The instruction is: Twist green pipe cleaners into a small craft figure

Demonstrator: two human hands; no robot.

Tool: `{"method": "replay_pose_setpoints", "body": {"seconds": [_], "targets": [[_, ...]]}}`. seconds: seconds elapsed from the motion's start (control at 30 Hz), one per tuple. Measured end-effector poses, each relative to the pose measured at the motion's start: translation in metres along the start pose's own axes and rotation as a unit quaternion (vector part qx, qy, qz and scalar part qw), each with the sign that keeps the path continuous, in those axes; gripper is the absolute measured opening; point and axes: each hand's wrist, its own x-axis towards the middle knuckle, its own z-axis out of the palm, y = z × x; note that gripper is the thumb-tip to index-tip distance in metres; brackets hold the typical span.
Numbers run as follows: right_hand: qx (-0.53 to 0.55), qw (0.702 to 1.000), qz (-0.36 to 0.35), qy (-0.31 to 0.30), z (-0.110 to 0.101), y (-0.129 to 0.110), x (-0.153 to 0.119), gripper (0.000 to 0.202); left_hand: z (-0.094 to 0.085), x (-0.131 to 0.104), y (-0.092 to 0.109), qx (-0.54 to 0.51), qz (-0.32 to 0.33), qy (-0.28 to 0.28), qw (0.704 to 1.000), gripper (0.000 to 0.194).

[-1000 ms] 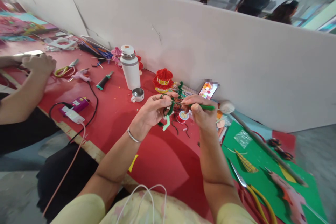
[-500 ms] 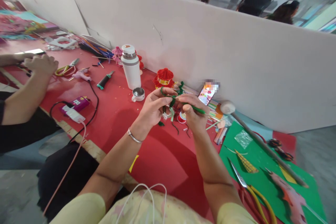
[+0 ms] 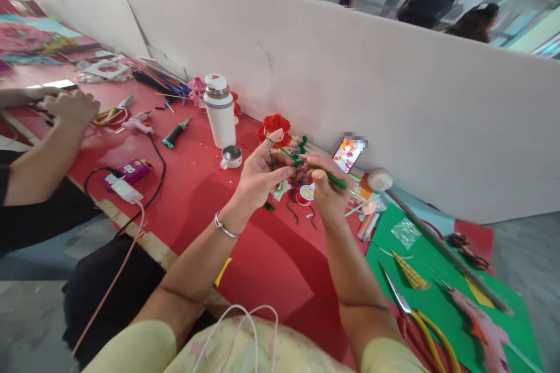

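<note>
One white flask (image 3: pixel 220 122) and one small cup (image 3: pixel 231 156) stood at left on the red table (image 3: pixel 271 274). The left hand (image 3: pixel 258 178) came next. Compared with half a second earlier, its index finger had risen, and the green strand (image 3: pixel 282 148) carried on that finger had drawn out straighter; this suggested that slack was being taken up against the tool. The strand's long axis ran from the raised finger at upper left down to the right. The left thumb lay below the green yarn piece (image 3: pixel 298 161); whether thumb and middle finger were closed on it could not be determined. The yarn piece was located between the fingertips of both hands, above the table; it was too bunched to give a clear axis. A spool (image 3: pixel 306 193) stood just beyond the hands. The right hand (image 3: pixel 332 197) was clamped around a green-handled tool (image 3: pixel 336 179). Its long axis sloped from upper left to lower right: the working end pointed left into the yarn, with the tip obscured, and a thin shaft extended rightward. Farther right, a phone (image 3: pixel 347 155) leaned near the white partition (image 3: pixel 437 128).
</note>
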Motion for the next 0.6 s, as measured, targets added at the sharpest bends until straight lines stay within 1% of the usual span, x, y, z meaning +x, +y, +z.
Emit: {"method": "replay_pose_setpoints", "body": {"seconds": [0.07, 0.2, 0.33, 0.43, 0.53, 0.6], "targets": [[0.007, 1.0, 0.024, 0.003, 0.0, 0.002, -0.002, 0.029, -0.003, 0.001, -0.001, 0.009, -0.001, -0.007, 1.0, 0.082], [0.005, 0.999, 0.032, -0.004, -0.002, 0.003, -0.003, 0.03, -0.008, 0.003, 0.0, 0.008, -0.008, 0.0, 1.0, 0.08], [0.035, 0.999, 0.038, 0.004, -0.002, 0.003, -0.001, 0.026, -0.011, 0.004, 0.002, 0.018, -0.01, -0.003, 1.0, 0.076], [0.037, 0.999, 0.034, -0.012, -0.001, 0.0, 0.001, 0.022, -0.012, 0.004, 0.003, 0.016, 0.004, -0.006, 1.0, 0.075], [0.006, 0.999, 0.018, -0.034, -0.001, -0.006, 0.005, 0.019, -0.012, 0.004, 0.004, 0.028, 0.018, -0.03, 0.999, 0.078], [-0.01, 0.999, 0.003, -0.04, -0.001, -0.009, 0.007, 0.018, -0.012, 0.003, 0.002, 0.063, 0.049, -0.012, 0.997, 0.077]]}}
